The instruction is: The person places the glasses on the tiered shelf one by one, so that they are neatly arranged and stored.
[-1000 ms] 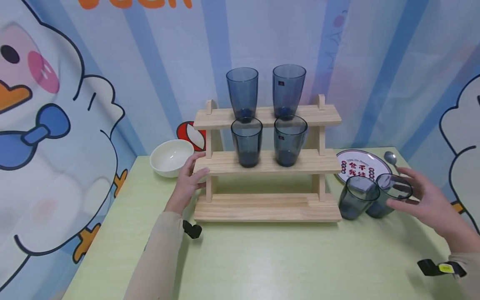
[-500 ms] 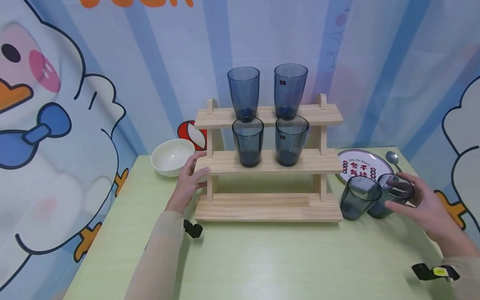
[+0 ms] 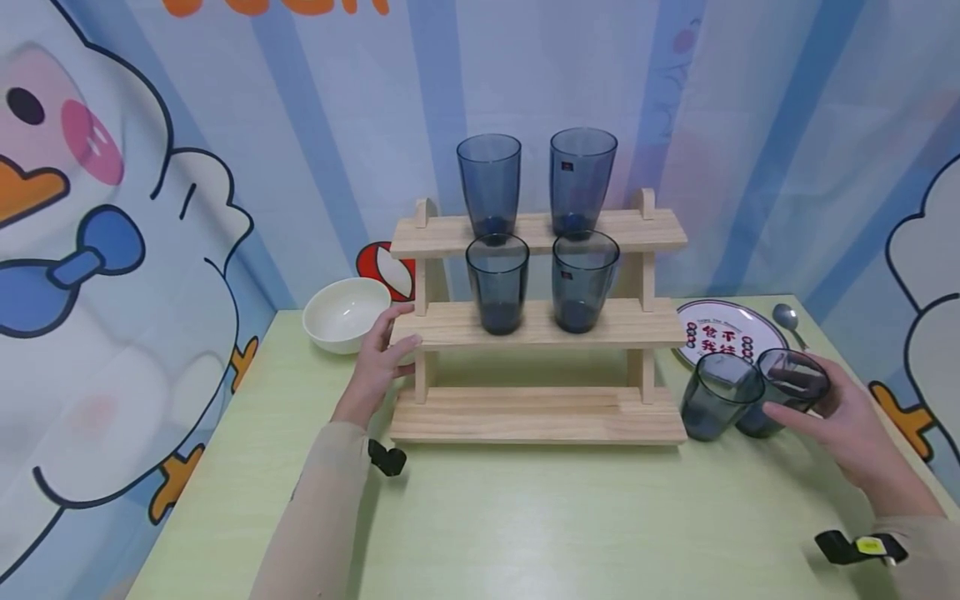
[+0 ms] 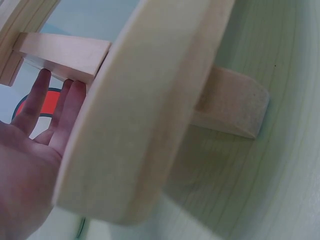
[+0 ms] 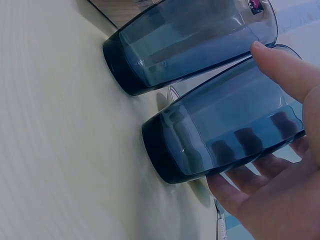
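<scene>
My left hand (image 3: 371,367), fingers spread, rests against the end of the wooden stand (image 3: 525,427) beside it, seemingly to steady it, while my right hand (image 3: 851,429) grips the outer glass (image 5: 215,117) between opposed thumb and fingers, likely for security, with another glass (image 5: 192,45) just beyond that thumb.

A blue glass (image 5: 210,127) at three o'clock is gripped by the right hand (image 5: 285,185) at four o'clock, its base pointed toward nine; dark fingertips are seen through its wall. Just beside it, at one o'clock, is seen a second glass (image 5: 195,45), marked with a small label (image 5: 256,6). A pale tabletop (image 5: 55,130) is shown at nine, a wooden edge (image 5: 116,10) at eleven.
</scene>
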Demonstrator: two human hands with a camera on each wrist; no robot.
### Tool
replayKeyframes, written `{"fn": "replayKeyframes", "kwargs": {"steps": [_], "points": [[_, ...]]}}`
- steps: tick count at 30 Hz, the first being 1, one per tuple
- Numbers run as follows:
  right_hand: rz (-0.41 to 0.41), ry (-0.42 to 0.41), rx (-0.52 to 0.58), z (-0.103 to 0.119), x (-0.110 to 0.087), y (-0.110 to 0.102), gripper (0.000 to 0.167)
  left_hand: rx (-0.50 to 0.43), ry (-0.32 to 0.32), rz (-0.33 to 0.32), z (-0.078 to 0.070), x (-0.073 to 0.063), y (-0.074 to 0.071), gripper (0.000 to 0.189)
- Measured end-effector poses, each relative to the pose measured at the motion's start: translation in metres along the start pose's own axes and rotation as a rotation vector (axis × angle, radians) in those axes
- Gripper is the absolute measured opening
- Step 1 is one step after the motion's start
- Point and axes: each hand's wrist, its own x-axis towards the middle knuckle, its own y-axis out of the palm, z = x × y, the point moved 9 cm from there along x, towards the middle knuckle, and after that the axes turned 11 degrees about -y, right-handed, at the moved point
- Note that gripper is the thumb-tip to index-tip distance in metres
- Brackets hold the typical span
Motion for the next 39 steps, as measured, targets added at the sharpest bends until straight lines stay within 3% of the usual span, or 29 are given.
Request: {"fn": "replayKeyframes", "kwargs": {"steps": [6, 23, 32, 39], "points": [[-0.029, -0.016, 0.008, 0.002, 0.0, -0.003, 0.075, 0.006, -0.001, -0.006, -0.001, 0.0, 0.001, 0.054], [-0.095, 0.086, -0.099, -0.006, -0.019, -0.008, 0.089, -0.002, 0.011, 0.001, 0.001, 0.001, 0.001, 0.054], [-0.176, 0.023, -0.067, 0.008, -0.032, -0.019, 0.082, -0.006, 0.019, 0.001, 0.0, 0.0, 0.0, 0.054], [-0.249, -0.158, 0.147, 0.04, -0.039, -0.028, 0.078, -0.006, 0.009, -0.001, 0.0, -0.001, -0.001, 0.055]]}}
